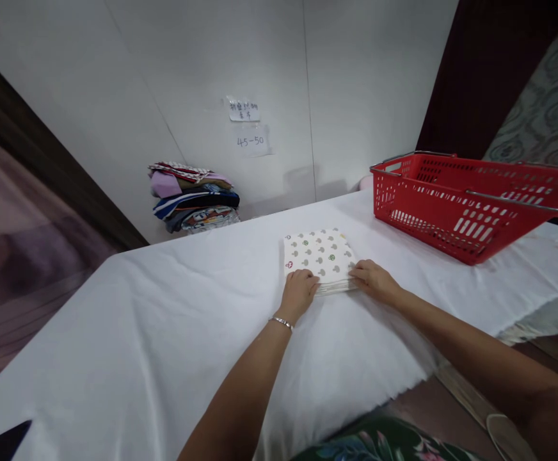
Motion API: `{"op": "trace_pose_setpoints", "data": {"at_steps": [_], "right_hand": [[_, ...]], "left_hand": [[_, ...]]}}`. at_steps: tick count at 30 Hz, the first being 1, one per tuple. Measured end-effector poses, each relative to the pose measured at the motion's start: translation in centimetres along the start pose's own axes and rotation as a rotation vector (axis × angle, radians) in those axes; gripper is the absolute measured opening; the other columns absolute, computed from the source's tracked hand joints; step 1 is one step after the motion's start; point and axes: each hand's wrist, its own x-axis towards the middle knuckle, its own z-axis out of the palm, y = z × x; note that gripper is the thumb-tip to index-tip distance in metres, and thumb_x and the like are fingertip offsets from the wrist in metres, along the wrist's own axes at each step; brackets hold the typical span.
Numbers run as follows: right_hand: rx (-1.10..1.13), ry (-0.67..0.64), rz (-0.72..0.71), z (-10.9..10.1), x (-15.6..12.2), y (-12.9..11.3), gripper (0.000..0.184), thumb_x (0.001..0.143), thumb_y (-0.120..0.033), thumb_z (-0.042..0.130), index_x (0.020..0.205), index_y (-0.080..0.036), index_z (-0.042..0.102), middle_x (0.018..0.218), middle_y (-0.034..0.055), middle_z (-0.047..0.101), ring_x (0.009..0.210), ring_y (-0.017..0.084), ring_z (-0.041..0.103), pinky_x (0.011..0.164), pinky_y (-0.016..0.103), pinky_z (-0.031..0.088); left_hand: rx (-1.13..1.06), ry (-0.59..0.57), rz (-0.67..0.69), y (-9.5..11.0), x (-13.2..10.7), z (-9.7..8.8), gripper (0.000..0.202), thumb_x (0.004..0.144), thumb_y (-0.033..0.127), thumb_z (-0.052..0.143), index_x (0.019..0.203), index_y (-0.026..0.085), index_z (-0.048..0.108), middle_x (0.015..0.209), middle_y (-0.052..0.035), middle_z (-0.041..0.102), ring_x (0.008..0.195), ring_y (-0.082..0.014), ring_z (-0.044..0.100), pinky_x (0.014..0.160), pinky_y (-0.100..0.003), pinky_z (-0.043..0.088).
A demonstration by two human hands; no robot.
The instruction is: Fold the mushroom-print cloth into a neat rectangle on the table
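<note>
A folded white cloth (320,255) printed with small grey, green and red shapes lies on the white-covered table, its stacked layers showing along the near edge. At its near left corner is my left hand (300,289), with a silver bracelet on the wrist. The fingers are curled over the edge and closed on the layers. My right hand (375,279) pinches the near right corner between thumb and fingers. Parts of both corners are hidden under the fingertips.
A red plastic basket (432,214) with metal handles stands at the right. Behind the table's far left edge is a pile of folded clothes (195,198). Paper signs (251,141) hang on the wall. A dark object (3,442) shows at the lower left.
</note>
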Motion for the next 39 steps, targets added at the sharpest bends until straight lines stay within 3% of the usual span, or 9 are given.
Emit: {"op": "trace_pose_setpoints", "data": {"at_steps": [7,10,17,26,39], "right_hand": [[0.163,0.079,0.124,0.3,0.3,-0.1,0.019,0.084,-0.02,0.047,0.082,-0.023,0.065,0.087,0.0049,0.061,0.083,0.019,0.055,0.07,0.03,0.045],[0.139,0.117,0.069,0.5,-0.3,0.0,0.021,0.086,-0.022,0.044,0.087,-0.022,0.066,0.091,0.0063,0.062,0.085,0.02,0.055,0.073,0.032,0.045],[0.004,0.009,-0.065,-0.1,-1.2,-0.3,0.025,0.09,-0.027,0.043,0.096,-0.023,0.066,0.094,0.0075,0.062,0.087,0.021,0.054,0.075,0.034,0.043],[0.095,0.017,-0.029,0.2,-1.0,0.3,0.027,0.09,-0.027,0.041,0.098,-0.026,0.067,0.096,0.0064,0.061,0.091,0.021,0.055,0.074,0.032,0.047],[-0.043,0.037,-0.024,0.4,-1.1,-0.1,0.027,0.089,-0.02,0.039,0.096,-0.023,0.064,0.098,0.0077,0.062,0.092,0.022,0.054,0.074,0.033,0.045]], "left_hand": [[-0.036,0.002,-0.034,0.2,0.2,0.3,0.026,0.092,0.025,0.038,0.09,0.022,0.064,0.094,-0.0026,0.059,0.089,-0.0156,0.049,0.081,-0.031,0.037],[-0.026,-0.003,-0.018,0.2,-0.1,0.3,0.026,0.092,0.025,0.038,0.091,0.022,0.063,0.095,-0.0027,0.059,0.089,-0.0154,0.049,0.081,-0.031,0.037],[0.007,-0.024,0.054,-0.1,-0.4,0.3,0.018,0.089,0.03,0.047,0.093,0.022,0.062,0.097,-0.003,0.058,0.09,-0.0166,0.048,0.082,-0.032,0.037],[0.072,-0.062,0.043,0.1,0.1,0.0,0.024,0.092,0.03,0.04,0.092,0.022,0.062,0.095,-0.0029,0.059,0.088,-0.0168,0.049,0.079,-0.032,0.037],[0.24,-0.101,0.1,0.5,0.1,-0.1,0.02,0.089,0.015,0.039,0.093,0.02,0.058,0.094,-0.0055,0.058,0.09,-0.0188,0.049,0.077,-0.034,0.036]]}}
